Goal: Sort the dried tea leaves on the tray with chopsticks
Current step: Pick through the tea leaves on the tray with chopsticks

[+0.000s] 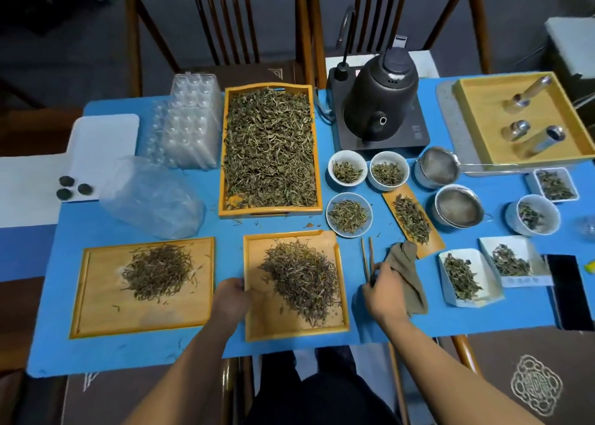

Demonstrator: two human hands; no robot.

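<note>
A small wooden tray (257, 325) lies in front of me with a heap of dried tea leaves (301, 275) on it. My left hand (230, 299) grips the tray's left rim. A pair of wooden chopsticks (367, 259) lies on the blue mat just right of the tray, tips pointing away. My right hand (383, 291) closes its fingers on the near end of the chopsticks, beside a crumpled brown cloth (407, 271). A second wooden tray (96, 312) to the left carries a smaller pile of leaves (157, 271).
A large tray (317, 154) full of tea leaves stands behind. Three white bowls (349, 215) of leaves, a black kettle (378, 99) on its base, two metal strainers (458, 205) and paper boats of leaves (463, 278) fill the right. Clear plastic trays (183, 125) and a bag sit left.
</note>
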